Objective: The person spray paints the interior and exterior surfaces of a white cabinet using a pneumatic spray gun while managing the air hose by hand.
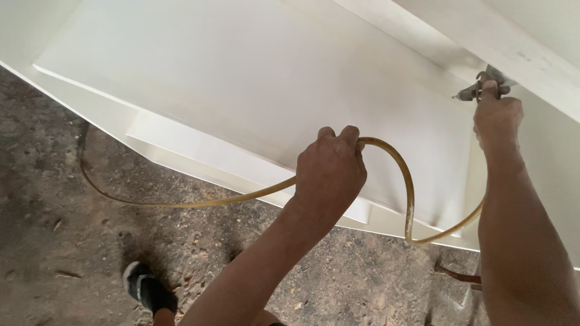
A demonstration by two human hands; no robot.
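While left hand point(329, 172) grips yellow hose point(399, 175), right hand point(496, 118) on spray gun point(477, 89)

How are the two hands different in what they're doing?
The left hand is closed in a fist round a yellowish hose, low and near the middle; the right hand grips a small metal spray tool, higher up at the right. The left hand sits in front of the white panel; the right hand reaches up to its far edge. Both are bare and closed.

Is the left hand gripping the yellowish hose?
Yes, the left hand is closed around the yellowish hose, which loops on toward the right hand.
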